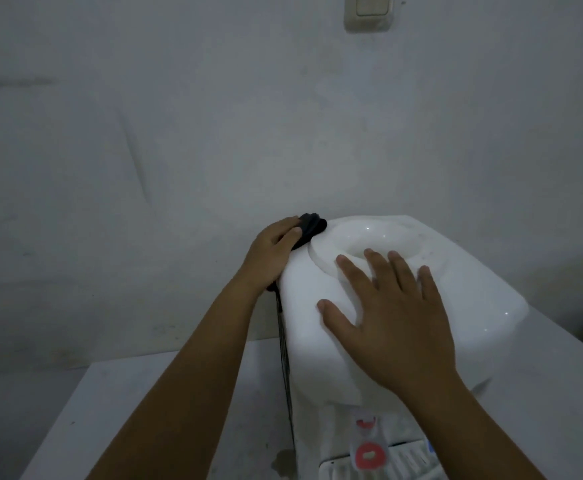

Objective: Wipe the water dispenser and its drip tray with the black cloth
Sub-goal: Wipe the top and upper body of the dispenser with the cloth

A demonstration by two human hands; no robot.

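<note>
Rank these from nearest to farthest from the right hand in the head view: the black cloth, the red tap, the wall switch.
From the right hand, flat on the dispenser top:
1. Red tap, just below, on the front.
2. Black cloth, up-left, under the left hand.
3. Wall switch, high above.

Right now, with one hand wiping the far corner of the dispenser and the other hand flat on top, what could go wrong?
1. The left hand presses the black cloth at the far left edge of the water dispenser; the cloth could slip off behind it.
2. A sideways push might shift the dispenser, though the right hand, flat on top, probably steadies it.
3. The drip tray near the red tap looks untouched and may be forgotten.
</note>
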